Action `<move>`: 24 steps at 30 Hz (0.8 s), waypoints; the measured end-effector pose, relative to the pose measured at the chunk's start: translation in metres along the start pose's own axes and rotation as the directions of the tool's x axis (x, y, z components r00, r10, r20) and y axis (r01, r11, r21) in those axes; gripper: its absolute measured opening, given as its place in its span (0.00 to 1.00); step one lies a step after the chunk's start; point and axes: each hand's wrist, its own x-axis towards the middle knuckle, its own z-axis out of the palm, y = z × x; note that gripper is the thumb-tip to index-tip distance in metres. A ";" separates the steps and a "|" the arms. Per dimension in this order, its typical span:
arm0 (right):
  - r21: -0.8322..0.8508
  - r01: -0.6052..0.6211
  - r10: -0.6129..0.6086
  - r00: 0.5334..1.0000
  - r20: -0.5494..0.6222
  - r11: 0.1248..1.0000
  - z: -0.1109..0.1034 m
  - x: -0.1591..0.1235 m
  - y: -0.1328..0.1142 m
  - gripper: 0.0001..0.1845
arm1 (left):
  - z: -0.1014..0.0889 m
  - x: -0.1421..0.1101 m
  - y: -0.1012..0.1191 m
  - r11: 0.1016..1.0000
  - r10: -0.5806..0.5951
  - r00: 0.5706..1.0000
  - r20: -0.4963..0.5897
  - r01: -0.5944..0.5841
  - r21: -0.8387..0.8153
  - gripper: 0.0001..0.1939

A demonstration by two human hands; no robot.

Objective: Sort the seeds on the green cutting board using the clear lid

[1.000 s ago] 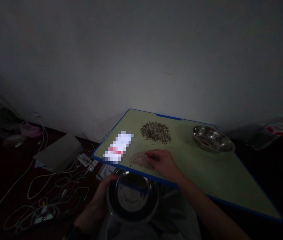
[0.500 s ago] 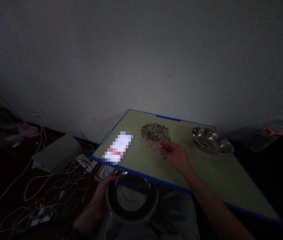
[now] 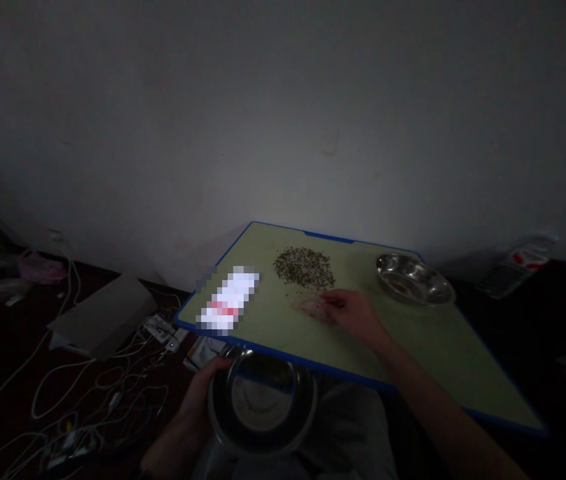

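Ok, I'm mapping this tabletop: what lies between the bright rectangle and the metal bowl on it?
The head view shows a grain-like pile there, plus the right hand holding a translucent pinkish piece.

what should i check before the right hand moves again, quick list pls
1. Right hand gripping the protractor: ok, fingers pinch its right side.
2. Protractor flat on the table: cannot tell, too blurred.
3. Left hand on the lower bowl: ok, holding its left side.
4. Seeds all in one pile: not ok, a few lie loose on the near side.
5. Upper bowl apart from the seeds: ok, it stands to their right.
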 end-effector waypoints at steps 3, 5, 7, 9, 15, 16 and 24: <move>-0.007 -0.061 0.061 0.998 0.003 0.998 -0.010 0.017 0.017 0.14 | 0.000 0.001 0.001 0.999 -0.018 1.000 -0.023 0.017 -0.048 0.06; -0.021 -0.078 0.078 0.997 -0.002 0.997 -0.016 0.025 0.026 0.13 | 0.000 0.001 0.001 0.999 0.001 0.999 -0.048 -0.003 -0.046 0.05; -0.056 -0.077 0.076 0.997 -0.012 0.996 -0.020 0.030 0.031 0.13 | 0.001 0.001 0.001 0.999 0.026 0.998 -0.060 -0.027 -0.021 0.06; -0.085 -0.073 0.072 0.997 -0.018 0.994 -0.022 0.032 0.032 0.14 | 0.002 -0.001 0.000 0.999 0.040 0.998 -0.052 -0.041 -0.010 0.06; -0.074 -0.057 0.055 0.998 -0.030 0.996 -0.012 0.038 0.023 0.14 | 0.005 -0.003 0.002 1.000 0.027 0.998 -0.054 -0.028 -0.012 0.05; -0.087 -0.042 0.039 0.999 -0.033 0.995 -0.010 0.039 0.022 0.14 | 0.005 -0.003 0.002 1.000 0.021 0.998 -0.059 -0.021 -0.006 0.05; -0.070 0.056 -0.052 0.997 0.054 0.996 0.009 0.056 0.016 0.11 | 0.001 0.001 0.000 0.999 0.014 1.000 -0.022 -0.015 -0.040 0.07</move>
